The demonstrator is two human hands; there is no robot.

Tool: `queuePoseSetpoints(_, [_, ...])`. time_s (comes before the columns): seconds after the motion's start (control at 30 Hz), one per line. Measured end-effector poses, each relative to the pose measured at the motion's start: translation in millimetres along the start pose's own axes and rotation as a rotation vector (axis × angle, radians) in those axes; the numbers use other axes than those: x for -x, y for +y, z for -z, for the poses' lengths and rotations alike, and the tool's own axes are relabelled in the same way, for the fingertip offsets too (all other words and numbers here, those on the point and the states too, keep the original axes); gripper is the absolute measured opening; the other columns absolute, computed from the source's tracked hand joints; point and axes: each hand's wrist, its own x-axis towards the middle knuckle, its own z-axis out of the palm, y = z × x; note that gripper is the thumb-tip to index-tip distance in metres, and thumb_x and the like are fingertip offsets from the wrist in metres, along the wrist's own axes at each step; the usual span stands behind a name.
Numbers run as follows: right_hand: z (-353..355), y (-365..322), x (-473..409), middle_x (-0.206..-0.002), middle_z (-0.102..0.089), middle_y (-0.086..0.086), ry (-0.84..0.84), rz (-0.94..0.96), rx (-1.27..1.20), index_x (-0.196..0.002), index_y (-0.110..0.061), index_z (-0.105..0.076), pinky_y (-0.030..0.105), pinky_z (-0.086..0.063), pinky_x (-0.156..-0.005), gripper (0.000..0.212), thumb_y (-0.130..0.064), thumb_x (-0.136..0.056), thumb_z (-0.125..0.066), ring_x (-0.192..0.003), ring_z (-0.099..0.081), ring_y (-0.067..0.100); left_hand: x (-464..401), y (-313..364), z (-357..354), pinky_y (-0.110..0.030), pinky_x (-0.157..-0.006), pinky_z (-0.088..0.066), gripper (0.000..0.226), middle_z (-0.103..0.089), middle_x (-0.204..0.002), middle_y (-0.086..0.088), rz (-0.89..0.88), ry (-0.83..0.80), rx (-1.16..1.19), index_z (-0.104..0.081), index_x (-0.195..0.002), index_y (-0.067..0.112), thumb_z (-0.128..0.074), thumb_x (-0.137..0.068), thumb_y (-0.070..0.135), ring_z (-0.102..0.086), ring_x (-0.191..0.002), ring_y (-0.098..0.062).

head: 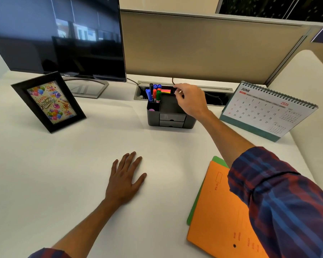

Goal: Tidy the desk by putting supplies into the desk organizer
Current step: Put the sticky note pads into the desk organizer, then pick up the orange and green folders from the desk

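organizer [171,116]: pretty much middle-back of the table [63,174], right in front of the cable tray [183,90]
markers [154,94]: standing in the organizer's back-left slots
monitor [56,36]: back left
photo frame [48,102]: in front of the monitor, left of the organizer
calendar [268,110]: right of the organizer
folders [218,211]: near right, stacked
left hand [126,178]: flat on the table, front center
right hand [191,100]: over the organizer's right side

organizer [171,116] right side: hidden by right hand [191,100] | grip: unclear

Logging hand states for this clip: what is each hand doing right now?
Left hand: open, flat on the desk.
Right hand: over the desk organizer, fingers curled; whether it holds anything cannot be told.
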Motion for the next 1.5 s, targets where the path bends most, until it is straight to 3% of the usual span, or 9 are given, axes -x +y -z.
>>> queuePoseSetpoints(0.13, [8,8,43,-0.101,-0.073,-0.002,-0.057,-0.016,-0.053,-0.118,-0.018,-0.068,0.022,-0.05,-0.075,0.027,-0.023,-0.095,-0.054,-0.084,-0.066,0.012,1,0,0,-0.04,-0.12,-0.005,0.061,-0.018,-0.16,0.009,-0.008,0.009,-0.005,-0.028,-0.149,0.033,-0.028,-0.094,0.06,-0.009,-0.148,-0.011])
queuePoseSetpoints(0.37, [20,37,138,-0.102,-0.071,-0.005,-0.159,-0.12,-0.085,-0.113,-0.021,-0.069,0.032,-0.053,-0.075,0.024,-0.023,-0.092,-0.057,-0.086,-0.065,0.013,2,1,-1,-0.041,-0.12,-0.008,0.062,-0.02,-0.16,0.008,-0.01,0.023,0.005,-0.03,-0.149,0.032,-0.026,-0.093,0.061,-0.011,-0.148,-0.012])
queuePoseSetpoints(0.53, [35,59,206,-0.12,-0.064,-0.007,-0.301,-0.258,-0.062,-0.123,-0.026,-0.062,0.023,-0.042,-0.078,0.03,-0.031,-0.094,-0.058,-0.1,-0.061,0.011,4,0,-4,-0.042,-0.119,-0.01,0.063,-0.021,-0.159,0.007,-0.004,0.03,-0.004,-0.031,-0.148,0.031,-0.024,-0.093,0.062,-0.013,-0.148,-0.013])
queuePoseSetpoints(0.77, [72,88,275,-0.143,-0.048,-0.005,-0.495,-0.435,0.121,-0.139,-0.025,-0.047,0.035,-0.044,-0.096,0.047,-0.045,-0.096,-0.05,-0.124,-0.051,0.019,22,17,-11,-0.043,-0.119,-0.011,0.067,-0.022,-0.16,0.002,0.082,0.051,0.027,-0.033,-0.148,0.023,-0.019,-0.093,0.057,-0.014,-0.148,-0.017])
queuePoseSetpoints(0.97, [101,108,304,-0.149,-0.039,-0.002,-0.592,-0.503,0.21,-0.143,-0.022,-0.043,0.039,-0.044,-0.099,0.072,-0.064,-0.086,-0.055,-0.132,-0.043,0.02,33,22,-13,-0.043,-0.119,-0.011,0.07,-0.023,-0.159,-0.002,0.094,0.039,0.036,-0.034,-0.149,0.02,-0.016,-0.092,0.057,-0.014,-0.148,-0.02])
queuePoseSetpoints(1.1, [108,110,309,-0.146,-0.039,-0.002,-0.628,-0.517,0.22,-0.143,-0.023,-0.043,0.039,-0.047,-0.097,0.088,-0.075,-0.073,-0.059,-0.128,-0.045,0.02,32,24,-11,-0.044,-0.118,-0.011,0.073,-0.022,-0.159,-0.003,0.101,0.026,0.038,-0.034,-0.149,0.019,-0.014,-0.09,0.058,-0.014,-0.148,-0.021])
queuePoseSetpoints(1.33, [103,114,302,-0.125,-0.052,-0.002,-0.629,-0.547,0.163,-0.128,-0.022,-0.051,0.035,-0.049,-0.09,0.087,-0.071,-0.06,-0.074,-0.113,-0.05,0.017,47,38,-13,-0.046,-0.118,-0.014,0.074,-0.026,-0.158,-0.008,0.108,0.005,0.056,-0.038,-0.146,0.016,-0.016,-0.089,0.057,-0.017,-0.147,-0.025])
queuePoseSetpoints(1.5, [96,122,293,-0.12,-0.051,-0.001,-0.697,-0.603,0.129,-0.121,-0.022,-0.05,0.038,-0.047,-0.091,0.086,-0.07,-0.056,-0.078,-0.108,-0.047,0.016,70,60,-17,-0.045,-0.113,-0.026,0.066,-0.041,-0.15,-0.009,-0.056,0.011,0.067,-0.053,-0.134,0.015,-0.03,-0.091,0.058,-0.034,-0.141,-0.026])
